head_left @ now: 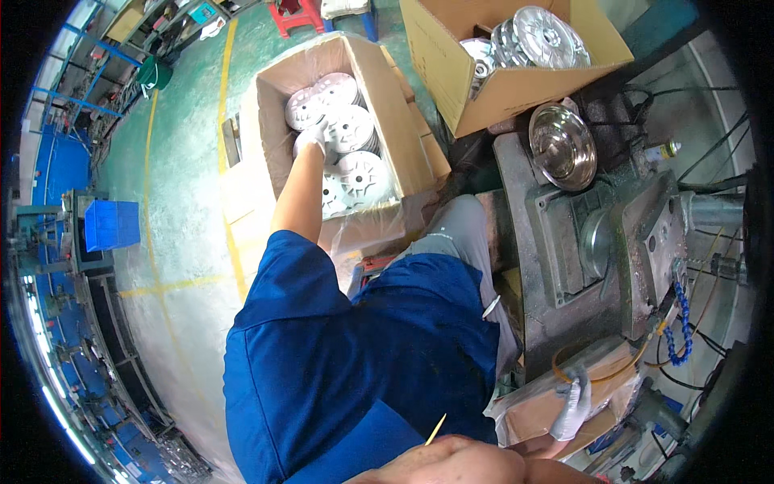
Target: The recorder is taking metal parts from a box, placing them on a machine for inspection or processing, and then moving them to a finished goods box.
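Note:
My left hand [312, 135], in a whitish glove, reaches into an open cardboard box [389, 105] lined with clear plastic. Its fingers close at the edge of a silvery metal disc [305, 109] with cut-out openings; the grip is partly hidden. Several similar discs [360, 179] lie stacked in that box. Down at the lower right, my gloved right hand [571, 410] is closed beside a tan hose [609, 376]. Something small and dark shows at its fingers, too unclear to name. Beneath that hand lies plastic-covered cardboard [528, 410].
A greasy metal machine [556, 258] stands at my right, with a shiny steel bowl [563, 149] on it. Another cardboard box [516, 109] at the far right holds shiny metal discs [548, 36]. A blue bin [111, 225] and red stool [295, 16] stand farther off.

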`<state>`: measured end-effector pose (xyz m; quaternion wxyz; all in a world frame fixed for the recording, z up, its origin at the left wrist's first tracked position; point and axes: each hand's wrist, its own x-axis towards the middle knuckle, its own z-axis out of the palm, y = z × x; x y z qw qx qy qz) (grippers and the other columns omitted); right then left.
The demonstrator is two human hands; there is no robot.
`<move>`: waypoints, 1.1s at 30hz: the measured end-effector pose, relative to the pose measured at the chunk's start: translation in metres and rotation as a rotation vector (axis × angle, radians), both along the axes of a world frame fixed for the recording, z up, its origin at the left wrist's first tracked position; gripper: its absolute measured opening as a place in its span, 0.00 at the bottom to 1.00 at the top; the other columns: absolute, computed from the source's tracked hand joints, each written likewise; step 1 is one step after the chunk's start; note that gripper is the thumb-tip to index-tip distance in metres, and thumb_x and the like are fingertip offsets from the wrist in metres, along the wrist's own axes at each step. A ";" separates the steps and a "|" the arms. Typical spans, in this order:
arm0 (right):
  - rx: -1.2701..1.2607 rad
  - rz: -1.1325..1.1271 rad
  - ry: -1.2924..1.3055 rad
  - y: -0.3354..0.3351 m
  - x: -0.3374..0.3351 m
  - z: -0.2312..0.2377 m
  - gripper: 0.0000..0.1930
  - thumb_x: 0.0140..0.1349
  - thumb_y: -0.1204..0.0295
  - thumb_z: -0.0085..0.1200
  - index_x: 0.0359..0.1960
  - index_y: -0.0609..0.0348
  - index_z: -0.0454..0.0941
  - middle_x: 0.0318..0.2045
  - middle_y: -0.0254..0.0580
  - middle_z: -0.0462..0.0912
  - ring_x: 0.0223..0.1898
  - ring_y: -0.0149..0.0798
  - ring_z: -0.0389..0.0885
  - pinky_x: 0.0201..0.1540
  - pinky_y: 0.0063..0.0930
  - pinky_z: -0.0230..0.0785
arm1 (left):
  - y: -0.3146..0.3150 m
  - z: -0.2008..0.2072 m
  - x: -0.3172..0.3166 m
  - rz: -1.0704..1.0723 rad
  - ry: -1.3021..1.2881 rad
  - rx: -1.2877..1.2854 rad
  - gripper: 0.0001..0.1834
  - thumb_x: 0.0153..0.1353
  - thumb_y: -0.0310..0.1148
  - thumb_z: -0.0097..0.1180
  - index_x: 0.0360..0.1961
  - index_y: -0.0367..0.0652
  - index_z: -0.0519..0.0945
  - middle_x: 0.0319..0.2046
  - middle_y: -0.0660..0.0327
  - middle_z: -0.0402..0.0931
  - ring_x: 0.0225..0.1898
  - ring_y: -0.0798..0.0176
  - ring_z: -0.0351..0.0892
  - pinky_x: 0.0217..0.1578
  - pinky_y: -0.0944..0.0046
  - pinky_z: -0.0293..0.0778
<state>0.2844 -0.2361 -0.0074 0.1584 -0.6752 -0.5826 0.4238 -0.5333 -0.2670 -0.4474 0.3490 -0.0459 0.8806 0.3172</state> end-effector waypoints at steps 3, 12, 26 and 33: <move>-0.023 -0.015 0.047 -0.004 0.007 -0.012 0.24 0.66 0.61 0.45 0.56 0.69 0.68 0.48 0.47 0.76 0.48 0.40 0.74 0.51 0.30 0.65 | -0.003 -0.017 -0.027 -0.275 0.035 0.304 0.41 0.59 0.67 0.36 0.60 0.42 0.67 0.61 0.55 0.65 0.61 0.57 0.64 0.61 0.63 0.54; 0.003 0.051 0.102 -0.012 -0.013 -0.011 0.30 0.65 0.53 0.47 0.56 0.70 0.67 0.44 0.48 0.78 0.40 0.36 0.75 0.44 0.28 0.68 | 0.019 0.211 0.114 -0.103 0.203 0.697 0.31 0.59 0.41 0.54 0.61 0.35 0.65 0.58 0.51 0.67 0.59 0.58 0.65 0.58 0.63 0.61; -0.115 0.262 0.599 0.008 -0.072 -0.037 0.21 0.65 0.69 0.45 0.56 0.70 0.67 0.40 0.49 0.81 0.31 0.32 0.79 0.34 0.22 0.71 | 0.056 0.438 0.273 -0.684 -0.123 1.070 0.21 0.53 0.37 0.64 0.45 0.34 0.79 0.36 0.63 0.80 0.38 0.71 0.75 0.41 0.69 0.71; -0.279 0.053 1.357 0.025 -0.118 -0.050 0.22 0.69 0.62 0.40 0.57 0.67 0.63 0.47 0.53 0.76 0.38 0.43 0.81 0.38 0.34 0.77 | 0.102 0.475 0.444 -1.698 0.861 0.927 0.11 0.54 0.39 0.59 0.36 0.46 0.81 0.17 0.58 0.69 0.22 0.59 0.76 0.25 0.61 0.72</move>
